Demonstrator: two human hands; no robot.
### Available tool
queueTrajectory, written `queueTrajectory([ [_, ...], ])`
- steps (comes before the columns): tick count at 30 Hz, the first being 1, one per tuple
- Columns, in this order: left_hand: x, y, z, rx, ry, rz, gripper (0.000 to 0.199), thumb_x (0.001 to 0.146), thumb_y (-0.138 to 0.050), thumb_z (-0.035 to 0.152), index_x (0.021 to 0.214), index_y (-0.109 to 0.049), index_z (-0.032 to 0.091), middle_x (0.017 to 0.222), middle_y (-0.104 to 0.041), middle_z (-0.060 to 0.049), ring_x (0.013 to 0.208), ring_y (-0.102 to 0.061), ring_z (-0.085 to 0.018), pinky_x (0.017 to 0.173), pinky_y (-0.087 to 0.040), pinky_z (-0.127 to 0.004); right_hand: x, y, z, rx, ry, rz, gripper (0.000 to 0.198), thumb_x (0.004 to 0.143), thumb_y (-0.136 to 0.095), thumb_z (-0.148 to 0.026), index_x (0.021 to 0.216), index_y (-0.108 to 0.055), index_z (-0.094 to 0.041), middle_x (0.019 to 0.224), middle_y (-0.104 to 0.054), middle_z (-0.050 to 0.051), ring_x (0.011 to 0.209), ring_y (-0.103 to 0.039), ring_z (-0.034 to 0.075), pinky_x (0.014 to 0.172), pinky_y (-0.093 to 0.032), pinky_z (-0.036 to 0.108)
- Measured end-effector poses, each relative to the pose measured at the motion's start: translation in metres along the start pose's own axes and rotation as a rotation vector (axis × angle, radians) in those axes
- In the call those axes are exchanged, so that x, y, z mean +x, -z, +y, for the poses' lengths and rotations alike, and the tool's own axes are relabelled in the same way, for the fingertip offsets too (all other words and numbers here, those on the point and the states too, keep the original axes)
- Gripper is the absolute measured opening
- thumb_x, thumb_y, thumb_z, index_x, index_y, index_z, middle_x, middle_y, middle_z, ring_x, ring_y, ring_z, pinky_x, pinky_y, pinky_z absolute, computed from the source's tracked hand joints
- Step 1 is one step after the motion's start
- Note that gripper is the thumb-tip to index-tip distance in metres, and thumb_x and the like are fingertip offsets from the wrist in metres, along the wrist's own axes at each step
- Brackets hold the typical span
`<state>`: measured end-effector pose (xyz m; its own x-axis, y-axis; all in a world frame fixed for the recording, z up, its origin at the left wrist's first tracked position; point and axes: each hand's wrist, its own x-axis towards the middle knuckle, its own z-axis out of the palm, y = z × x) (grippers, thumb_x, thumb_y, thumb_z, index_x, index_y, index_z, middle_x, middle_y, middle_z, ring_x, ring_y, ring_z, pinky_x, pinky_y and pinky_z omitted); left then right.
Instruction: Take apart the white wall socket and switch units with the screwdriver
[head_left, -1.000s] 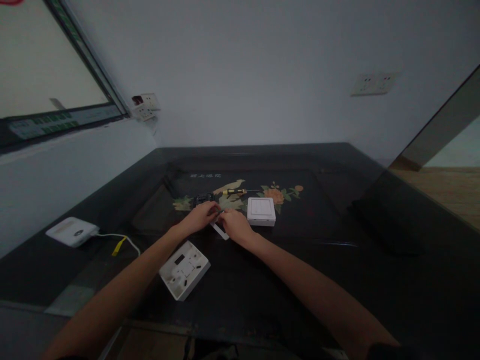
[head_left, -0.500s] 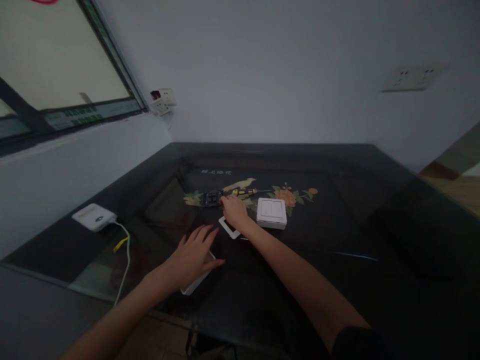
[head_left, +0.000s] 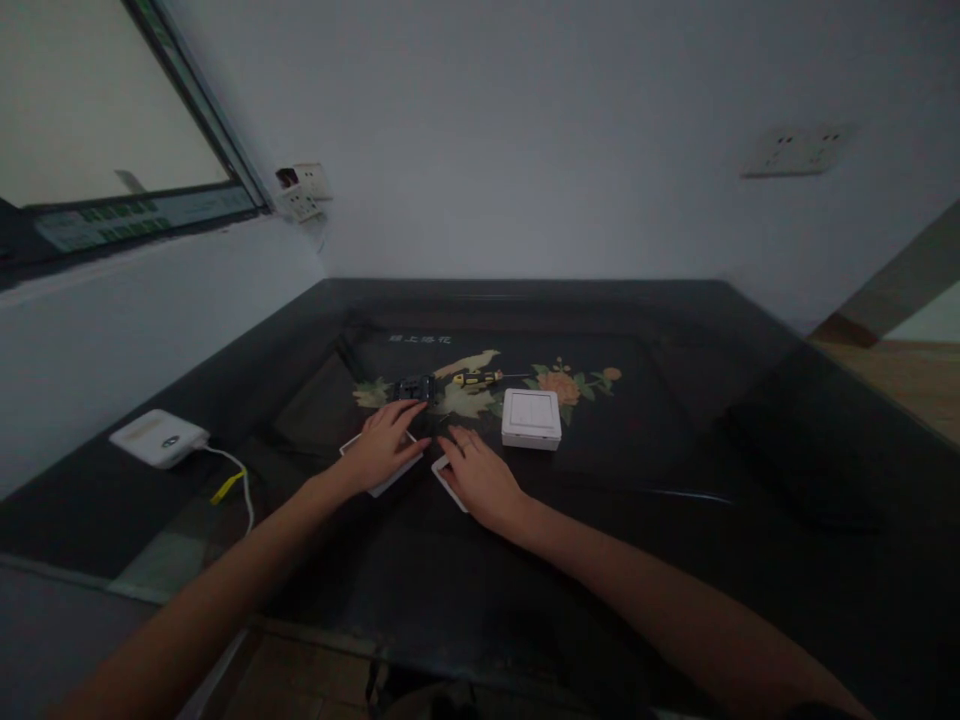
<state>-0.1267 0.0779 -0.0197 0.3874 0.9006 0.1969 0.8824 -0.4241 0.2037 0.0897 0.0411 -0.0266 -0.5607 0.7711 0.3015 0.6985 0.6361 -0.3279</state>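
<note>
The person's left hand (head_left: 382, 447) lay spread over a white box (head_left: 396, 477) on the dark worktop (head_left: 420, 580), thumb at its right corner and the other fingers reaching past its far edge; whether they grasped it, I could not tell. The right hand (head_left: 484, 480) covered part of a thin white frame (head_left: 448, 487) — its fingers were bent slightly over it, though any grip was hidden.

A black module (head_left: 415, 388) sat at the left hand's one o'clock, close to the fingertips. From the right hand, a screwdriver (head_left: 478, 379) (yellow and black in the handle) lay at twelve o'clock and a white switch unit (head_left: 531, 415) at one. Well off at the left hand's nine o'clock rested a white device (head_left: 157, 438) — a yellow tag (head_left: 227, 486) hung on its cable (head_left: 248, 505).
</note>
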Motion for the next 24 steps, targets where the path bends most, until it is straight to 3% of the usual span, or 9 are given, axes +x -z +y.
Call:
queueTrajectory([
  [7,0.018,-0.001,-0.024,0.017,-0.017,-0.084,0.061,0.091,-0.044,0.052,0.142,-0.044,0.019,0.151,-0.042,-0.015,0.137,-0.04,-0.032,0.113,-0.03,-0.051,-0.025,0.016,-0.002,0.022,0.067,-0.072,0.047,0.088,-0.065,-0.034,0.129,-0.057,-0.013,0.138,-0.056,0.018,0.131,-0.048,0.03,0.113,-0.035,0.046],
  [12,0.024,-0.001,-0.034,0.023,-0.02,-0.114,0.061,0.091,-0.043,0.052,0.143,-0.042,0.019,0.153,-0.039,-0.014,0.14,-0.037,-0.031,0.114,-0.028,-0.051,-0.015,0.008,-0.003,0.015,0.04,-0.078,0.049,0.089,-0.063,-0.036,0.132,-0.056,-0.012,0.142,-0.052,0.02,0.136,-0.044,0.029,0.114,-0.032,0.048],
  [20,0.022,0.006,-0.036,-0.026,-0.052,-0.129,0.064,0.089,-0.045,0.053,0.144,-0.041,0.02,0.154,-0.039,-0.012,0.141,-0.035,-0.031,0.116,-0.022,-0.05,0.003,-0.007,-0.018,0.03,0.003,-0.092,0.061,0.087,-0.066,-0.034,0.135,-0.051,0.0,0.147,-0.041,0.03,0.141,-0.035,0.035,0.116,-0.027,0.049],
  [24,0.018,0.018,-0.03,-0.073,-0.024,-0.114,0.069,0.084,-0.051,0.059,0.141,-0.046,0.021,0.15,-0.043,-0.015,0.138,-0.037,-0.036,0.115,-0.018,-0.058,0.004,0.003,-0.025,0.057,0.015,-0.085,0.06,0.087,-0.066,-0.034,0.132,-0.053,0.002,0.145,-0.042,0.032,0.139,-0.037,0.036,0.115,-0.028,0.05],
])
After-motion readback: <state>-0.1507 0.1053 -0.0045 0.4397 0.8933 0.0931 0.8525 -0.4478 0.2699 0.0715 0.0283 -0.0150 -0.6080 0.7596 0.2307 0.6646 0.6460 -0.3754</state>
